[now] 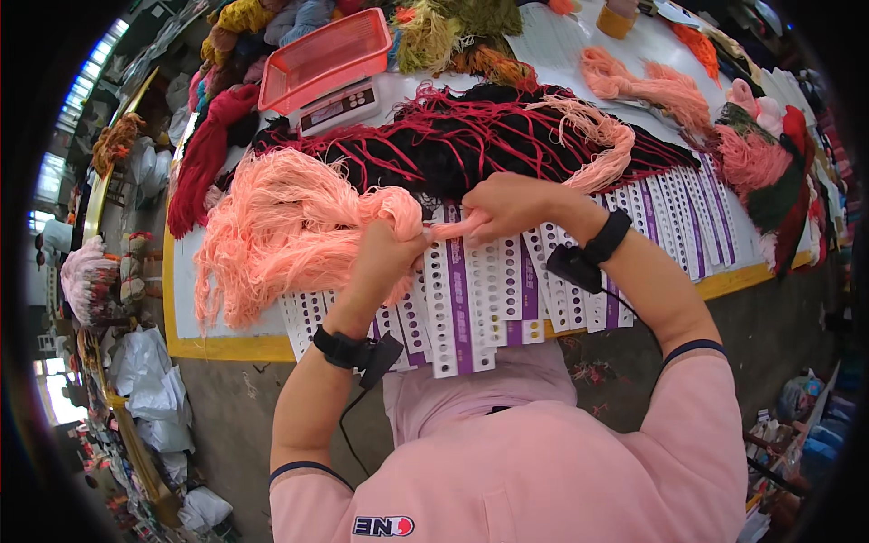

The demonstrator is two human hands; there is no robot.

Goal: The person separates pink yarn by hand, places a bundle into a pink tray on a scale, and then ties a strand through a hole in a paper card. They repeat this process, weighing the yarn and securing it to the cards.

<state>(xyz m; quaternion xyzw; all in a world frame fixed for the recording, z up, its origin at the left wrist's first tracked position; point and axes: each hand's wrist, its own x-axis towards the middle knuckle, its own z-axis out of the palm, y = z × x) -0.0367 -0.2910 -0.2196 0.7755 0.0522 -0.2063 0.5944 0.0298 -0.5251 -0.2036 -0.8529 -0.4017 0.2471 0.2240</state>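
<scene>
A big loose hank of peach yarn (pixel 281 235) spreads over the left part of the table. My left hand (pixel 387 253) is closed round its gathered end. From there a thin strand bundle runs to my right hand (pixel 502 206), whose fingers are pinched on it. Beneath both hands lie white and purple cards with rows of punched holes (pixel 460 308), overlapping along the table's near edge. Just beyond them stretch black and crimson yarn strands (pixel 434 149). A smaller peach bundle (pixel 606 154) rests over these strands, past my right hand.
A red plastic basket (pixel 326 59) stands on a small scale (pixel 339 109) at the back left. Yarn hanks in crimson (pixel 217 154), olive (pixel 462 32) and pink (pixel 751 158) lie around. The table's yellow edge (pixel 226 349) runs before me. Plastic bags (pixel 154 389) sit at left.
</scene>
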